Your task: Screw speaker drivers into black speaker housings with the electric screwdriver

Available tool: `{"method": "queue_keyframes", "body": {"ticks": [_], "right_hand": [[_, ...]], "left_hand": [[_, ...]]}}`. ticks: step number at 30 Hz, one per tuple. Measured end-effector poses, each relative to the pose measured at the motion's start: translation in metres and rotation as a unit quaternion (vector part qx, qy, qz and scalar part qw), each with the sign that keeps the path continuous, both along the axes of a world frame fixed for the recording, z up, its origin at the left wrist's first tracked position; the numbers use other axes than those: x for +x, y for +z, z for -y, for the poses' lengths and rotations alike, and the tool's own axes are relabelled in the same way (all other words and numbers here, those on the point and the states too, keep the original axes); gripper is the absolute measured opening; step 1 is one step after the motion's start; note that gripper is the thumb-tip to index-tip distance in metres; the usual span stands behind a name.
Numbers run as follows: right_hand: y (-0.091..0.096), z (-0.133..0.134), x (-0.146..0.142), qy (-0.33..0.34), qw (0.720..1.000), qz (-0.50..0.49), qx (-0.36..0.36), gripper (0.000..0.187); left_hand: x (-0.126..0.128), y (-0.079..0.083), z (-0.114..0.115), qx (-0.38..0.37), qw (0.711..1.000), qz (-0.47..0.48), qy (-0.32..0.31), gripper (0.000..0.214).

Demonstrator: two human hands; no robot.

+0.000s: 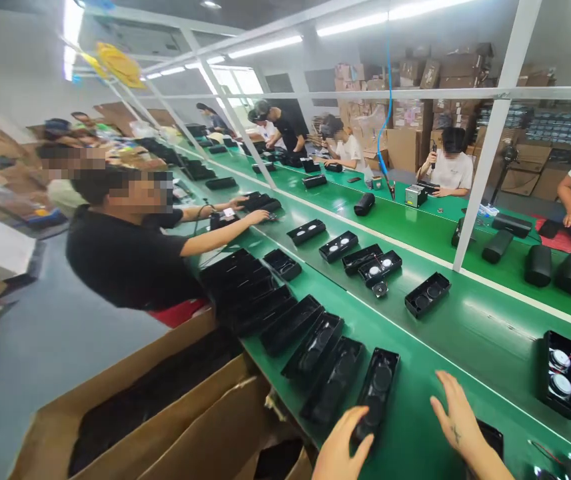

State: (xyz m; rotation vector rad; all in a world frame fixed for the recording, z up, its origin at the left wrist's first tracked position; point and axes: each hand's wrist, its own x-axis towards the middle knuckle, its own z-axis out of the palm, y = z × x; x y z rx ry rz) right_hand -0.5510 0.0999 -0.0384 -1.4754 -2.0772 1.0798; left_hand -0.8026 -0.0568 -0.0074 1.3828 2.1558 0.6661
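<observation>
My left hand (341, 445) is at the near end of a long black speaker housing (381, 383), its thumb and fingers apart. The fingertips overlap the housing's edge; whether they press on it I cannot tell. Round openings show inside this housing. To the right, my right hand (458, 420) is held over the green surface with fingers spread and nothing in them. Partly behind its wrist lies another black housing (492, 437). Left of my left hand, several similar black housings (332, 380) lie side by side in a slanting row.
A housing with two silver speaker drivers (561, 373) lies on the conveyor belt (485, 333) at right. More housings (428, 295) lie farther up. Open cardboard boxes (165, 427) stand at lower left. A co-worker in black (135, 260) reaches over the line. White posts (482, 180) rise beyond.
</observation>
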Motion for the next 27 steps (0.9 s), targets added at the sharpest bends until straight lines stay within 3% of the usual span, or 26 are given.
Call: {"method": "queue_keyframes", "body": {"ticks": [4,7,10,13,18,23,27], "right_hand": [[-0.004,-0.086,-0.081,0.025,0.99,0.136,0.024,0.057],[-0.01,-0.128,-0.126,0.025,0.97,0.239,0.031,0.061],[-0.02,-0.152,-0.149,0.027,0.946,0.323,0.028,0.06],[-0.03,-0.163,-0.156,0.031,0.924,0.381,0.014,0.054],[-0.041,-0.171,-0.158,0.041,0.907,0.419,0.013,0.042],[-0.039,-0.174,-0.14,0.073,0.903,0.421,0.034,0.034],[-0.024,-0.169,-0.098,0.099,0.912,0.39,0.08,0.031]], "left_hand": [[-0.06,-0.029,-0.128,-0.026,0.996,-0.058,-0.06,0.048],[-0.09,-0.052,-0.208,-0.043,0.99,-0.097,-0.088,0.049],[-0.11,-0.069,-0.271,-0.052,0.984,-0.134,-0.1,0.053],[-0.122,-0.081,-0.317,-0.063,0.978,-0.167,-0.111,0.054],[-0.122,-0.096,-0.352,-0.094,0.968,-0.202,-0.113,0.049],[-0.118,-0.096,-0.356,-0.113,0.973,-0.174,-0.1,0.044],[-0.117,-0.084,-0.351,-0.087,0.987,-0.1,-0.091,0.042]]}}
